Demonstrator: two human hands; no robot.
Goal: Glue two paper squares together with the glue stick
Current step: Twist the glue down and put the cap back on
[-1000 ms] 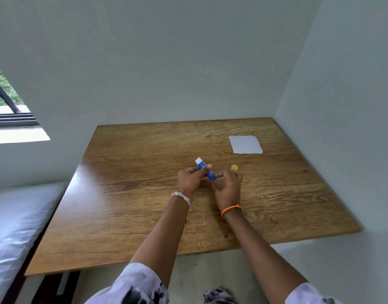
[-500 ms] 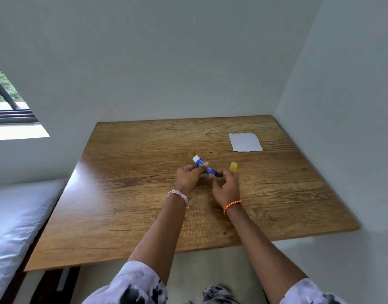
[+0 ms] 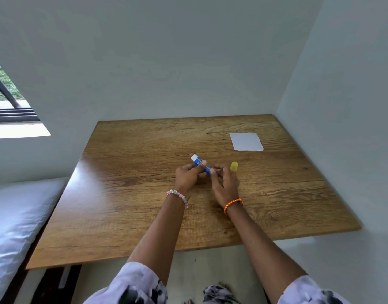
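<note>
Wooden surface (image 3: 127,216) set into a corner of plain white walls (image 3: 166,62). Window (image 3: 6,99) at far left, greenery outside, bright sill (image 3: 17,130) below. White bed (image 3: 15,216) just beside the left edge.

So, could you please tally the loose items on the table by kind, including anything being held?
Glue stick, gripped by the left hand with the right hand at its end: 1
Yellow cap: 1
White paper, layers indistinguishable: 1 visible
Total: 3
</note>
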